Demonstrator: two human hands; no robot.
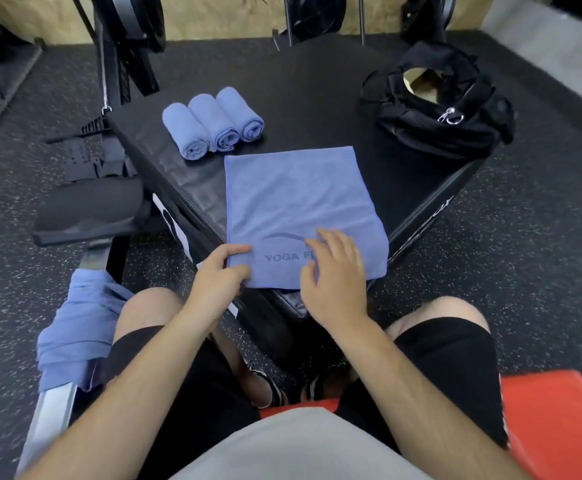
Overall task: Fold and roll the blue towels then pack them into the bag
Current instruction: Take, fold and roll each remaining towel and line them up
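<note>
The towel (300, 209) lies flat and folded on the near corner of the bench (317, 81), its near edge hanging just over the corner toward my knees. I have it lengthwise away from me, I judge so that I can roll it from the near end up the bench.

My left hand (220, 275) pinches the near left corner, thumb on top and fingers curled under the edge, which holds that end square. My right hand (334, 282) is spread and relaxed over the near middle of the towel, covering part of the print (279, 256); it grips nothing, and I cannot tell whether the fingertips press the cloth or hang just above it. Both hands are at the near edge, the rest of the towel reaching away beyond them.

Just past the far left corner three rolls (213, 126) lie side by side and touching, parked within reach until packing. The bag (435, 109) sits at the far right of the bench, well apart, its mouth gaping open to take them.

By my left knee, off the bench, a heap (75, 327) of loose blue towels waits to be folded, so I judge the job about half done
</note>
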